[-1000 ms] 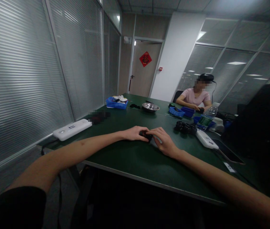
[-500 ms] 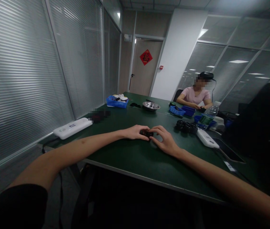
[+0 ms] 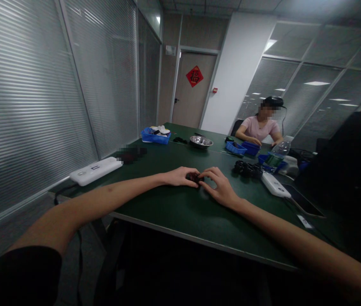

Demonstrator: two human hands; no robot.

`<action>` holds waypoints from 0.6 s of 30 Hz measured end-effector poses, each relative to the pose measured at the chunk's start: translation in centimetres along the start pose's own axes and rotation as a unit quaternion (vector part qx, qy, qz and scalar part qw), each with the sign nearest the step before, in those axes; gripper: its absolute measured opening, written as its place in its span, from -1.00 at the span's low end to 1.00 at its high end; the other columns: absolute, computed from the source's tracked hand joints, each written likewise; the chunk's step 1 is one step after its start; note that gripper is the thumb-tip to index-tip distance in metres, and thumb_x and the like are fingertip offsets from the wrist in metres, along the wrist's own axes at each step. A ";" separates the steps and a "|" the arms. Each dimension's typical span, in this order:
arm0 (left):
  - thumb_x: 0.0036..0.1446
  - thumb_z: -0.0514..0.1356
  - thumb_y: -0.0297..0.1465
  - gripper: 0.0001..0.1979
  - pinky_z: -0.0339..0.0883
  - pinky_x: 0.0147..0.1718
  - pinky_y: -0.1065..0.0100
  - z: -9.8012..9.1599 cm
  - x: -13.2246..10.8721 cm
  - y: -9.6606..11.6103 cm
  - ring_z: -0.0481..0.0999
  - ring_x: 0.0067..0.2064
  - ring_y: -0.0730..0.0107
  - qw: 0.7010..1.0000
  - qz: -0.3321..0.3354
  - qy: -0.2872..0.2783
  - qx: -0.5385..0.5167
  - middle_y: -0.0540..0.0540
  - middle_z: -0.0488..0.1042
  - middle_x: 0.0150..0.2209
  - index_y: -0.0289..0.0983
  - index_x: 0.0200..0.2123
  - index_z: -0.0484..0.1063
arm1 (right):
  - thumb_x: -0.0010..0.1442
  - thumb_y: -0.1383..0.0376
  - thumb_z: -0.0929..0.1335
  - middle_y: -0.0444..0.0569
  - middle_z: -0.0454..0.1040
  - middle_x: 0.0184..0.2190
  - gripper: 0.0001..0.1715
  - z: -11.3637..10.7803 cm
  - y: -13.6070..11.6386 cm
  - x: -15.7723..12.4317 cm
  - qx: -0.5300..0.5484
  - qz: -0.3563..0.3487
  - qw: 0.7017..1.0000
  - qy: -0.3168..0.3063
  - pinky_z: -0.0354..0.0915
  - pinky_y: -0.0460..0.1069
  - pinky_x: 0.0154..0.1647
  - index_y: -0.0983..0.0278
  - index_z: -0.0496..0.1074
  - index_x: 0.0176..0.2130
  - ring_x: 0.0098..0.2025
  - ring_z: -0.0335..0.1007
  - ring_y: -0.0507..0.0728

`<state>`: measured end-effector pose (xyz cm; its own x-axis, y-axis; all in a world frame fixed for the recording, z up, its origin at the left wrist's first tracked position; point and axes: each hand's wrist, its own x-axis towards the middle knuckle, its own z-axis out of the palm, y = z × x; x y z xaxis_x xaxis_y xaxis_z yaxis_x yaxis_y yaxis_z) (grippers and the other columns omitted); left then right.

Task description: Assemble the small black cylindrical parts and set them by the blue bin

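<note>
A small dark, blackish part (image 3: 192, 176) is between my hands, low over the green table (image 3: 167, 208); its exact kind is too small and dark to make out. My left hand (image 3: 177, 176) grips it from the left, with thumb and fingers curled round its sides. From the right, my right hand (image 3: 217, 185) pinches its edge between thumb and fingertips. To the right of my right hand lies a cluster of black ring-like parts (image 3: 247, 168).
A metal bowl (image 3: 201, 142) and a filled blue basket (image 3: 155, 135) stand farther back. Small blue trays (image 3: 235, 148), a plastic bottle (image 3: 277, 156), a white power bank (image 3: 275, 185) and a phone (image 3: 304, 200) are right. Another white power bank (image 3: 95, 171) lies left. A person (image 3: 260, 127) sits across.
My hands stay almost in place around the dark part. The view has shifted very slightly, and the seated person's hands have moved a little.
</note>
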<state>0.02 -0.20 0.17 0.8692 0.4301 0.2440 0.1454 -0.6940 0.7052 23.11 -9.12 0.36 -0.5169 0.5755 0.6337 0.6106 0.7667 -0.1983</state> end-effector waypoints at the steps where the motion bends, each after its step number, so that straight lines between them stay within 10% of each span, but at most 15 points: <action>1: 0.19 0.36 -0.17 -0.57 0.30 -0.07 0.29 0.0 0.0 -0.1 0.48 -0.09 0.29 1.000 0.001 0.002 -0.001 -0.09 0.49 -0.14 -0.29 0.02 0.47 | 0.39 0.26 0.37 0.06 0.46 -0.07 -0.83 0.0 0.0 0.0 0.005 0.000 1.000 0.000 0.39 0.23 0.03 0.14 0.45 -0.01 0.00 0.41 0.28; 18: 0.20 0.35 -0.14 -0.55 0.32 -0.06 0.28 0.0 -0.1 0.0 0.48 -0.08 0.28 1.000 0.000 0.000 -0.002 -0.10 0.50 -0.11 -0.29 0.05 0.47 | 0.40 0.35 0.32 0.08 0.50 -0.02 -0.83 0.1 0.5 -0.3 0.057 0.006 0.998 0.005 0.40 0.23 0.11 0.16 0.43 -0.02 0.05 0.45 0.26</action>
<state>-0.07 -0.24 0.20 0.8692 0.4303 0.2438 0.1437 -0.6914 0.7080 23.48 -8.85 -0.01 -0.5032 0.5827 0.6381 0.5446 0.7872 -0.2893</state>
